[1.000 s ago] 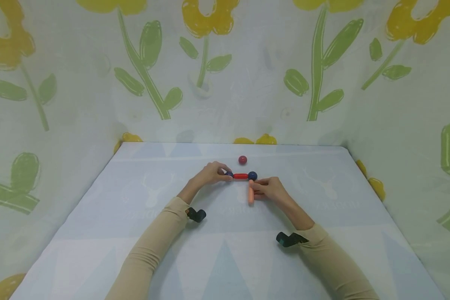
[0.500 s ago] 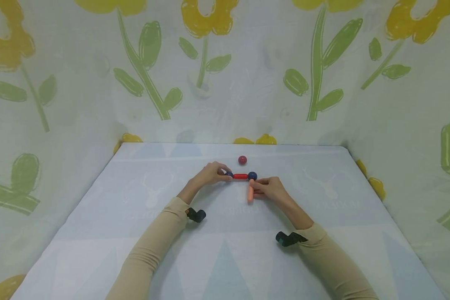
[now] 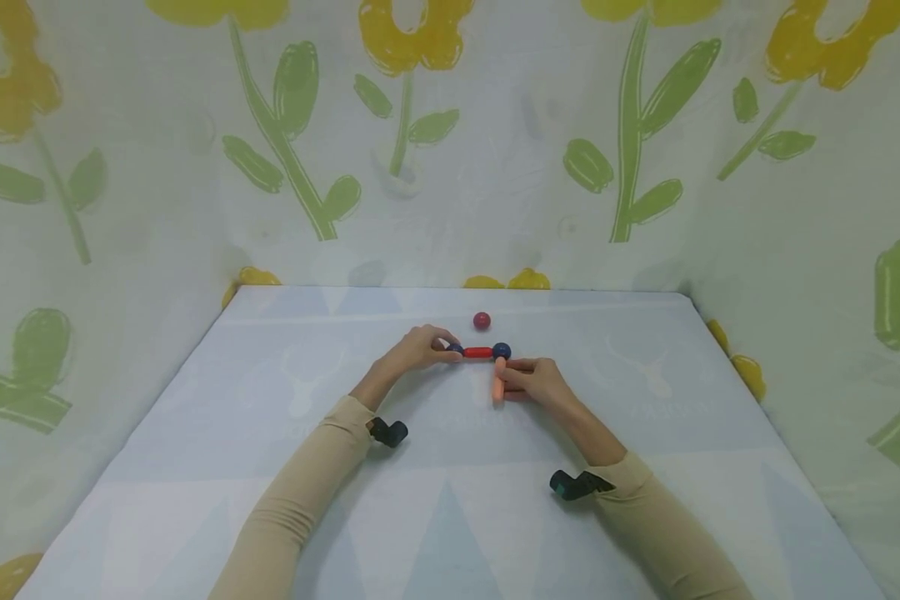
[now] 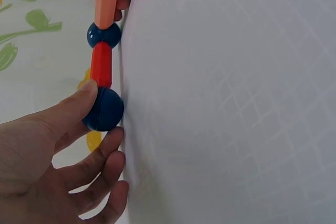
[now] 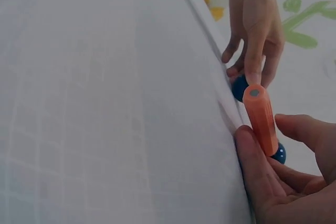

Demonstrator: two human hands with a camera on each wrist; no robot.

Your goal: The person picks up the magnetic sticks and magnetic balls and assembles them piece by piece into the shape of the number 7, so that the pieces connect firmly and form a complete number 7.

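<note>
In the head view, a short red magnetic rod (image 3: 478,352) lies between two dark blue balls, a left ball (image 3: 455,349) and a right ball (image 3: 502,351). My left hand (image 3: 420,348) pinches the left ball with the thumb and a finger; the left wrist view shows its other fingers loosely bent below. From the right ball an orange magnetic rod (image 3: 498,392) extends toward me, its far end touching that ball. My right hand (image 3: 542,381) holds this orange rod from the right, thumb and fingers on either side. A grey spot marks the rod's near end (image 5: 254,93).
A loose dark red ball (image 3: 482,321) lies behind the joined pieces, close to the table's back edge. The pale patterned table (image 3: 450,467) meets flower-printed curtains (image 3: 495,192) at the back and sides. Each wrist carries a small black camera (image 3: 388,432).
Very little differs. The whole head view has slid slightly left, and the right hand sits a touch lower along the orange rod. Both hands keep the same pieces.
</note>
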